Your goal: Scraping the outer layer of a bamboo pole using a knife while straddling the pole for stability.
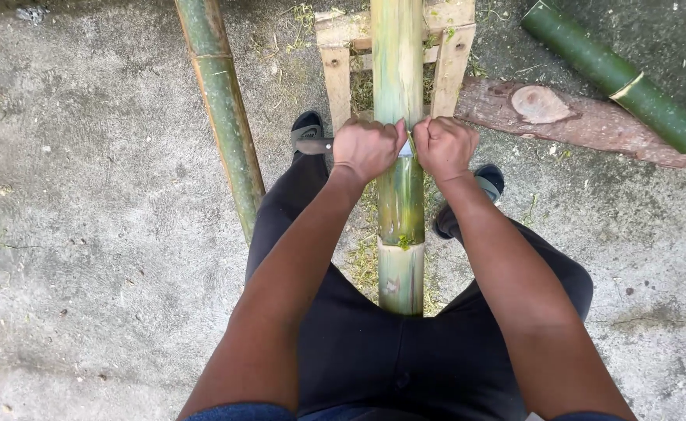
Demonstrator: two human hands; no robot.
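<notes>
I see my left hand (368, 148) and right hand (444, 146) fisted around a knife (315, 146) laid across the bamboo pole (400, 203), centre frame.

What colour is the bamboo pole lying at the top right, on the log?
Dark green bamboo pole with a pale ring at its joint, seen in the head view.

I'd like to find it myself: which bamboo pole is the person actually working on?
Start at the small wooden frame at the top. One bamboo pole runs from it down between the person's knees, gripped by the left hand and right hand. Unlike the two darker green poles lying aside, its skin is scraped pale yellow-green.
</notes>
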